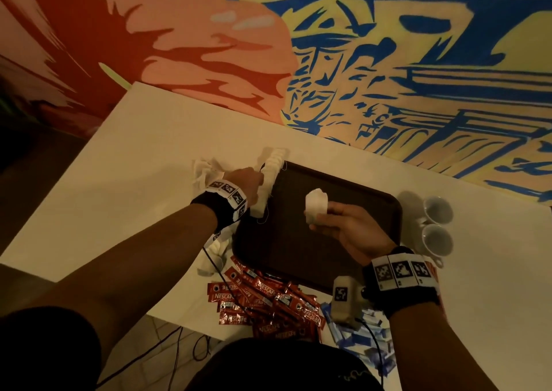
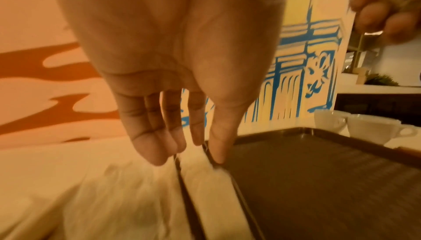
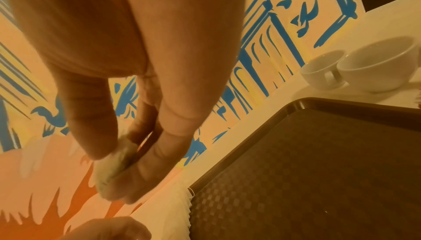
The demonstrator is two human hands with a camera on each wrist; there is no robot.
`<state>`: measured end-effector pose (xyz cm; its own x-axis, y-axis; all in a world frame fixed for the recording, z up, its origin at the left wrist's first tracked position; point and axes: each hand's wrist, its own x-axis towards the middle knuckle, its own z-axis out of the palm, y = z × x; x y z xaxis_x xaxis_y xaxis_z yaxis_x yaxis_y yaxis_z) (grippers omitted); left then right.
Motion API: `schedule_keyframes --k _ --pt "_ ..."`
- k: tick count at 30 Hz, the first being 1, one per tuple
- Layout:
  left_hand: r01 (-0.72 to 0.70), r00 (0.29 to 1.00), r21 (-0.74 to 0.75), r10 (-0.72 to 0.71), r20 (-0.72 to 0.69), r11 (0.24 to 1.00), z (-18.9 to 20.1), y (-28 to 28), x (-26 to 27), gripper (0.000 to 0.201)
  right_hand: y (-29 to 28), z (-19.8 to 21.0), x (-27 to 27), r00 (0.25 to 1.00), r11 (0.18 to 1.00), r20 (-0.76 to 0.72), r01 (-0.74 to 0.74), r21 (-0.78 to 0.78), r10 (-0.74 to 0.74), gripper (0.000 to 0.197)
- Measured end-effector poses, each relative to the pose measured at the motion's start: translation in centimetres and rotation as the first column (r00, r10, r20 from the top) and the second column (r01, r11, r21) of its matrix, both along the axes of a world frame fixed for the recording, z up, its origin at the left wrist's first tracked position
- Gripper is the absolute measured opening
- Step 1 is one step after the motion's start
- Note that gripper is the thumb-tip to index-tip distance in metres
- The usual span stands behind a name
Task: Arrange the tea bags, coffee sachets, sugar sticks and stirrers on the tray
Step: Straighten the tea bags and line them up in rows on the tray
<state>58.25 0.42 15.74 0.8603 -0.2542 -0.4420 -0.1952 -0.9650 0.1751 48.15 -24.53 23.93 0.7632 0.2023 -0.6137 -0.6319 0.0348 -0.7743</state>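
A dark brown tray (image 1: 298,256) lies on the white table. A row of white tea bags (image 1: 270,175) stands along its left rim. My left hand (image 1: 254,181) touches that row with straight fingers (image 2: 159,153), thumb on the tray side, in the left wrist view (image 2: 189,157). My right hand (image 1: 322,220) hovers over the tray and pinches a single white tea bag (image 1: 316,205) between thumb and fingers, seen close in the right wrist view (image 3: 114,168). Red coffee sachets (image 1: 268,298) are heaped at the tray's near edge. Blue sugar sticks (image 1: 358,337) lie beside them.
Two white cups (image 1: 437,223) stand just right of the tray. Loose tea bags lie left of the tray (image 1: 206,166) and under my left forearm (image 1: 215,250). A painted wall runs behind the table. The table's near edge is close to the sachets.
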Motion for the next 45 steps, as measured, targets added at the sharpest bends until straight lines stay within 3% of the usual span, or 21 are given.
schedule_keyframes --k 3,6,10,12,14,16,18,23,27,31,35,45 --pt "-0.006 1.0 -0.158 0.007 0.003 0.987 3.2 -0.8 -0.8 0.038 0.0 0.5 0.1 1.0 1.0 0.029 -0.01 0.013 0.009 0.023" --pt "-0.048 0.999 -0.437 0.033 -0.042 0.898 6.9 -2.2 -2.2 0.047 0.2 1.2 0.0 0.997 0.999 0.067 -0.03 0.026 0.028 0.02" --pt "-0.109 0.99 -0.562 0.038 -0.137 0.82 10.7 -3.8 -4.2 0.058 0.3 1.8 -0.5 0.992 0.998 0.111 -0.057 0.025 0.054 0.019" --pt "-0.164 0.98 -0.648 0.047 -0.194 0.743 12.0 -4.2 -5.3 0.052 0.2 2.2 -0.8 0.989 0.997 0.131 -0.068 0.026 0.064 0.016" --pt "-0.146 0.985 -0.721 0.03 -0.171 0.677 12.9 -4.5 -6.4 0.031 0.1 2.6 -1.3 0.983 0.996 0.169 -0.083 0.036 0.076 0.014" --pt "-0.094 0.995 -0.722 0.031 -0.1 0.686 13.8 -4.8 -7.2 0.013 -0.1 3.0 -1.8 0.976 0.993 0.199 -0.103 0.053 0.09 0.014" --pt "-0.057 0.998 -0.712 0.043 -0.037 0.7 14.8 -5.1 -7.9 0.01 -0.2 3.3 -2.2 0.965 0.991 0.235 -0.129 0.04 0.116 0.015" --pt "-0.061 0.997 -0.707 0.078 -0.008 0.705 17.0 -5.8 -9.8 0.018 -1.0 3.5 -3.1 0.911 0.976 0.351 -0.204 -0.074 0.216 0.023" --pt "-0.105 0.991 -0.761 0.132 -0.026 0.64 17.6 -6.6 -11.9 0.031 -1.9 3.6 -4.1 0.874 0.964 0.406 -0.243 -0.106 0.265 0.024" --pt "-0.114 0.979 -0.78 0.204 0.017 0.616 17.7 -7.4 -14.3 0.025 -2.5 3.4 -5.4 0.872 0.967 0.421 -0.244 -0.07 0.251 0.02" --pt "-0.141 0.963 -0.764 0.265 0.041 0.629 17.3 -8.0 -16.0 0.012 -2.9 3.4 -6.6 0.856 0.972 0.465 -0.232 -0.039 0.224 0.012" --pt "-0.075 0.93 -0.675 0.296 0.219 0.734 16.0 -8.6 -18.3 0.014 -3.6 2.6 -7.8 0.82 0.952 0.483 -0.272 -0.141 0.306 0.011"
